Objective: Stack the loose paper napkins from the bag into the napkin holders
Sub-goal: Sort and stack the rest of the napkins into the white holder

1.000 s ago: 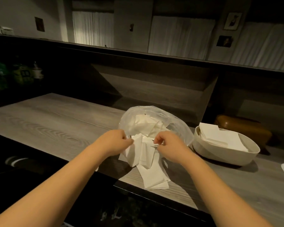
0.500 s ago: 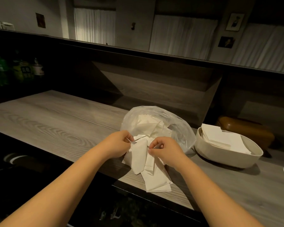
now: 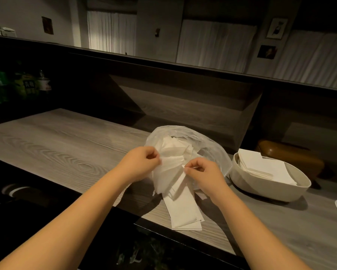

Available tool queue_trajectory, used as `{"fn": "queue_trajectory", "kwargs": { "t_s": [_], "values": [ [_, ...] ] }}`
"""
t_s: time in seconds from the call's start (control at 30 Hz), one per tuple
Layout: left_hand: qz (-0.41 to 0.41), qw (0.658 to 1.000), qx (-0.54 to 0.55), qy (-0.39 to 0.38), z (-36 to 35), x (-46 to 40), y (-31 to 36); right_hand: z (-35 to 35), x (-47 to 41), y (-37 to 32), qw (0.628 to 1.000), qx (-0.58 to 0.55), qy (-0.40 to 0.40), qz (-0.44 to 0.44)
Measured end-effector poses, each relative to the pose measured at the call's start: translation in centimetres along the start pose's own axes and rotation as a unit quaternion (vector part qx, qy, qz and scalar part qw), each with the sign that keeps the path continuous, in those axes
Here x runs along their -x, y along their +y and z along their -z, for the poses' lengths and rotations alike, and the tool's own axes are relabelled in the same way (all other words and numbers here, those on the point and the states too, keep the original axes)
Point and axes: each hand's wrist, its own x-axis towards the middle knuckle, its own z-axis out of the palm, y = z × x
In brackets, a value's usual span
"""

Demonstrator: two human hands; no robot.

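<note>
While both hands are working at the mouth of the clear plastic bag (image 3: 185, 141), the left hand (image 3: 139, 162) is curling its fingers and pinching the left edge of a bunch of white paper napkins (image 3: 168, 172), and the right hand (image 3: 201, 172) is pinching the right edge of the same bunch between thumb and fingers. More napkins are lying inside the bag, which is sitting on the grey wood-grain worktop (image 3: 56, 151). Below the hands, a few flat napkins (image 3: 185, 209) are lying on the worktop, reaching to its near edge. To the right of the bag, just beside it, a cream oval napkin holder (image 3: 261, 190) is carrying a stack of napkins. Behind that holder a brown holder (image 3: 292, 158) is sitting in shadow. Bottles (image 3: 27, 84) are standing in the dark at far left.
</note>
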Motion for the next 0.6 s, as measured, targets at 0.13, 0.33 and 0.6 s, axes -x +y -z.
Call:
{"fn": "queue_trajectory", "kwargs": {
  "t_s": [0.13,0.33,0.6],
  "values": [
    [-0.076,0.997,-0.022,0.003,1.4,-0.6,2.1,1.2,-0.9,-1.6,0.994,-0.053,0.085,0.054],
    [-0.109,0.992,-0.065,0.003,0.5,-2.7,3.5,1.4,-1.8,-3.8,0.999,-0.019,-0.012,0.045],
    [0.000,0.990,0.141,-0.005,-0.8,-3.8,3.0,0.0,-2.3,-2.5,0.999,-0.018,-0.017,-0.021]
  ]
}}
